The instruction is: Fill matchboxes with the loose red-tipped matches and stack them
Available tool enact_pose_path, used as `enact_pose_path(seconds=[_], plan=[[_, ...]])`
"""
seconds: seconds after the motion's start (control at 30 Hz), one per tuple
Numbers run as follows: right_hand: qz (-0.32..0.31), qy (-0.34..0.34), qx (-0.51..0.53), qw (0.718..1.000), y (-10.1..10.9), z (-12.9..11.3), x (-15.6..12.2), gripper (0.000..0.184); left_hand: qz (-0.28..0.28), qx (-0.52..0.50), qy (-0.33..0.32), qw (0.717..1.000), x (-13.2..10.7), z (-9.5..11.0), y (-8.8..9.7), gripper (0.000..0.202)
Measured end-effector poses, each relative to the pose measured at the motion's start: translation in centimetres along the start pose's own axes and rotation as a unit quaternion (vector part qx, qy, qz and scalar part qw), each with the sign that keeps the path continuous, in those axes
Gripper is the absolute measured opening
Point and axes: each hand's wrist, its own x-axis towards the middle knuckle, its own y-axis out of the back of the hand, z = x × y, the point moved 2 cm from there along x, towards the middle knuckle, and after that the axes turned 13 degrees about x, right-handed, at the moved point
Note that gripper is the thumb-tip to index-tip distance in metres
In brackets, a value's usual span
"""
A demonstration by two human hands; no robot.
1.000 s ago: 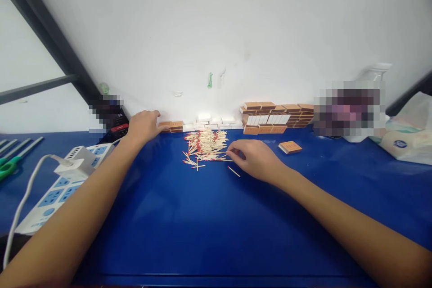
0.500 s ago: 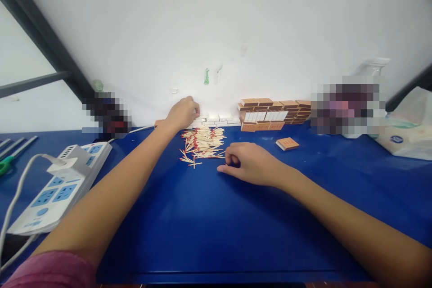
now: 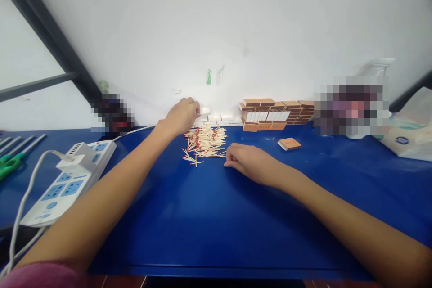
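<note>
My left hand (image 3: pixel 182 116) is at the foot of the wall, thumb and fingers pinched on one end of a small white matchbox tray (image 3: pixel 205 111). The tray is just above a low row of similar white trays (image 3: pixel 225 121). In front of the row lies a loose pile of red-tipped matches (image 3: pixel 206 141). My right hand (image 3: pixel 248 161) rests on the table at the pile's right edge, its fingers curled and the thumb pressed against them. Whether it holds a match is hidden. An orange matchbox (image 3: pixel 289 144) lies flat to its right.
Stacked orange matchboxes (image 3: pixel 265 126) stand against the wall at right, with white trays set among them. At left are a power strip (image 3: pixel 72 186) with a plugged-in charger and green-handled scissors (image 3: pixel 11 166). A tissue pack (image 3: pixel 410 137) sits at far right on the blue table (image 3: pixel 209 225).
A white tray now shows at my left fingertips, where none was plain before. My right thumb has closed against the fingers. The view has shifted slightly.
</note>
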Motion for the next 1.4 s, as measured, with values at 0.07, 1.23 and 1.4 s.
enact_pose_path(seconds=[0.07,1.23,1.4], plan=[[0.015,-0.001,0.002,1.000,0.6,0.5,0.1,0.014,-0.004,-0.008,-0.002,1.000,-2.2,1.0,1.2,0.016],[0.044,0.019,0.044,0.998,-0.7,2.7,1.7,0.017,-0.003,-0.216,-0.090,0.972,-13.3,5.6,-0.8,0.050],[0.036,0.012,0.039,0.999,-0.3,2.7,1.4,0.017,-0.006,-0.215,-0.085,0.973,-13.1,5.6,-0.9,0.052]])
